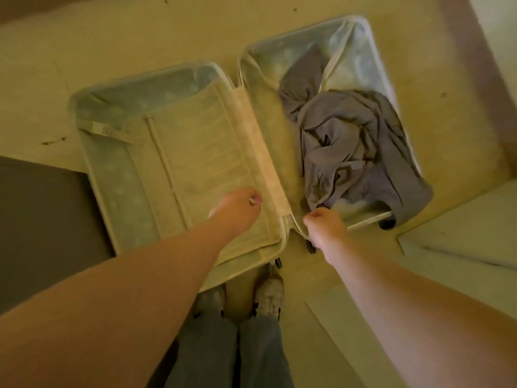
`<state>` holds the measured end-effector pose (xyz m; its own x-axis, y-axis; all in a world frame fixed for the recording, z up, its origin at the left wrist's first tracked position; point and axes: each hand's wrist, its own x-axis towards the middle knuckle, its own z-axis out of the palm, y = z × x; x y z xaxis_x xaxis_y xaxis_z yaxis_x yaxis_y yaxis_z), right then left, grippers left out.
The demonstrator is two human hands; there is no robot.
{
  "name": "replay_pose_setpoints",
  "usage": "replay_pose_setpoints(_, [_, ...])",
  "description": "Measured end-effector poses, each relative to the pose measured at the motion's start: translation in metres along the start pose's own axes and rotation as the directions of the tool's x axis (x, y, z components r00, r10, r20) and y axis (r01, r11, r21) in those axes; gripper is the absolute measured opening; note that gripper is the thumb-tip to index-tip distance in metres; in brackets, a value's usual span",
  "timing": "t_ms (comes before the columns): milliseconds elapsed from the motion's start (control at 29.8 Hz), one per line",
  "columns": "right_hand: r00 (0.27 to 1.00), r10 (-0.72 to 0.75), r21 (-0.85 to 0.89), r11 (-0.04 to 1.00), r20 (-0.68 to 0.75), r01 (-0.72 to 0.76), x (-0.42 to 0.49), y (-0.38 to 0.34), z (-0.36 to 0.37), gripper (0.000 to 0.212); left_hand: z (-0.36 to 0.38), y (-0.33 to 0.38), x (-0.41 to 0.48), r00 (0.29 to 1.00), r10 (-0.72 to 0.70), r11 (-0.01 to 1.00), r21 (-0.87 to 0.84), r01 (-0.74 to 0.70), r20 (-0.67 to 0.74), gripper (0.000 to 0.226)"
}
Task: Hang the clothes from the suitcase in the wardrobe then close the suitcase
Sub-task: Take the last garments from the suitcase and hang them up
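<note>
Nearest, two legs in loose blue jeans end in pale, scuffed shoes that stand on the floor at the suitcase's near edge. Both bare forearms reach forward from there.

The left hand hovers over the near right corner of the left half. Its fingers are drawn together and appear to pinch a small pale tab, though blur hides what the tab belongs to. The right hand is curled into a loose fist at the near left corner of the right half, just beside the cloth. I cannot tell whether it grips anything.

The suitcase lies fully open and flat, a pale hard shell with rounded corners and a soft, faintly patterned lining. A flat fabric divider panel with stitched horizontal bands covers the left half, and a webbing strap with a buckle crosses its far left corner. A cream fabric hinge strip joins the halves. A dark wheel shows under the near right corner.

A crumpled grey garment, thin and matte with deep folds, fills the right half from its near edge toward the far one, spilling over the near right corner. The floor is smooth and yellowish.
</note>
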<state>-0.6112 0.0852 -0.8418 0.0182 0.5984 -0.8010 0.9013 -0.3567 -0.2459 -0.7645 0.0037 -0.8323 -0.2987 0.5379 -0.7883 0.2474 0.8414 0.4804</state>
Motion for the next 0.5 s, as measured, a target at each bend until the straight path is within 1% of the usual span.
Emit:
replay_pose_setpoints(67, [0.999,-0.011,-0.047,0.999,-0.043,0.009,0.033,0.011,0.004,0.020,0.017,-0.015,0.027,1.000,-0.030,0.999,-0.037,0.030,-0.002,0.014])
replay_pose_setpoints(134, [0.998,0.011,-0.059,0.998,-0.065,-0.015,0.070,0.025,0.013,0.023,0.036,-0.027,0.057,0.998,-0.062,0.995,-0.080,0.062,0.007,0.012])
replay_pose_setpoints(168, [0.997,0.029,-0.051,0.998,-0.073,-0.032,0.094,0.036,0.021,0.025,0.051,-0.035,0.077,0.998,-0.070,0.994,-0.088,0.071,0.007,0.012])
replay_pose_setpoints(235, [0.996,0.024,0.003,1.000,-0.090,-0.024,0.112,0.042,0.024,0.025,0.058,-0.038,0.090,0.998,-0.064,0.996,-0.069,0.064,0.009,0.012])
replay_pose_setpoints(302, [0.989,0.021,0.068,0.998,-0.149,-0.011,0.140,0.047,0.029,0.022,0.070,-0.041,0.111,0.999,-0.051,0.997,-0.050,0.051,-0.003,0.012])
replay_pose_setpoints(336, [0.984,0.025,0.070,0.997,-0.175,-0.013,0.148,0.046,0.027,0.024,0.072,-0.040,0.117,0.999,-0.048,0.997,-0.055,0.048,-0.006,0.012])
replay_pose_setpoints(403, [0.979,0.055,0.077,0.996,-0.196,-0.041,0.169,0.045,0.022,0.035,0.079,-0.040,0.129,0.999,-0.045,0.996,-0.082,0.045,-0.002,0.012])
replay_pose_setpoints(470, [0.985,0.086,0.225,0.973,-0.151,-0.051,0.181,0.039,0.014,0.053,0.083,-0.040,0.136,0.999,-0.051,0.994,-0.097,0.051,0.006,0.013])
replay_pose_setpoints(504, [0.990,0.073,0.300,0.953,-0.119,-0.034,0.184,0.039,0.012,0.059,0.083,-0.042,0.135,0.999,-0.051,0.994,-0.095,0.052,0.013,0.013])
